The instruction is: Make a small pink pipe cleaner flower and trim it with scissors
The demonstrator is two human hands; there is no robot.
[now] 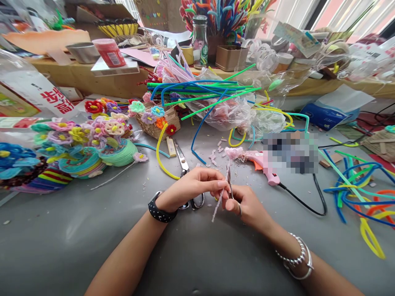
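In my left hand point(205, 181), thumb and fingers closed, is the pale pink pipe cleaner stem point(216, 209) of a fluffy flower. Its pink flower head point(233, 153) points up and away from me, and the stem's lower end slants down past my fingers. My right hand point(247, 203) is closed beside it on a small pair of scissors point(229, 181), mostly hidden in the grip. The thin blades lie along the stem, close to my left fingertips. Behind my left hand, larger scissors point(182, 162) lie on the table, handles partly covered by the wrist.
A pink glue gun point(271, 174) lies right of the flower, its black cord trailing right. Bent pipe cleaners point(352, 185) spread at the right; more lie in a bundle point(210, 88) behind. Flower baskets point(119, 153) stand left. Pale scraps point(212, 156) dot the grey table point(197, 255).
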